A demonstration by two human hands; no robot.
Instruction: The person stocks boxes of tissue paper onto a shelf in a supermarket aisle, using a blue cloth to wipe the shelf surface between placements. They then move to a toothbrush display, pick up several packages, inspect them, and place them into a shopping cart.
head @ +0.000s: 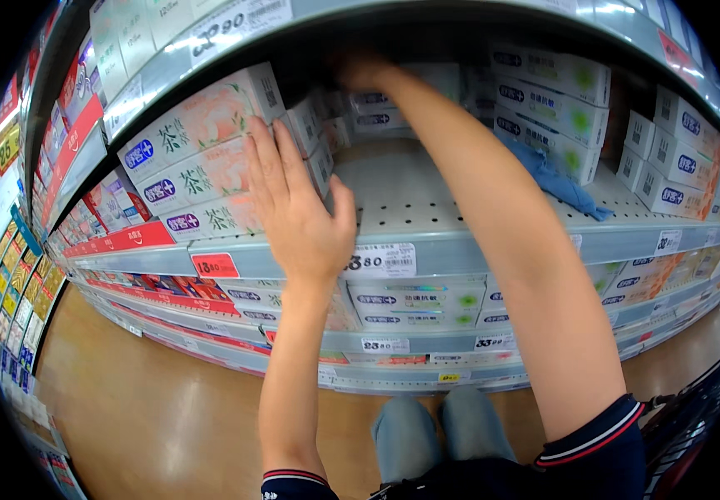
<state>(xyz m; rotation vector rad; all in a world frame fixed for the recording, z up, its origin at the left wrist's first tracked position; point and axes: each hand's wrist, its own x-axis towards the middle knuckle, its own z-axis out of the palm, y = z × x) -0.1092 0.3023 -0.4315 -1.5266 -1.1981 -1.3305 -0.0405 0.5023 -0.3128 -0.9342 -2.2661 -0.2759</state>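
My left hand (300, 209) lies flat against the ends of several stacked toothpaste boxes (194, 172) with a pink floral print, its thumb spread away from the fingers. Deep in the shelf bay, my right hand (363, 70) is blurred and dark, so its fingers and anything in them cannot be made out. It is close to more white boxes (375, 117) at the back. A bare stretch of perforated metal shelf (397, 181) shows between my arms. To the right of my right forearm, a crumpled blue cloth (556, 178) rests on the shelf against a stack of white-and-green boxes (550, 115).
The shelf's front rail (435, 250) carries price tags, and another shelf edge (347, 15) curves overhead. Lower shelves hold more boxes (419, 303). A black wire cart or basket (688, 431) stands at my right. At far left is another product display (19, 287).
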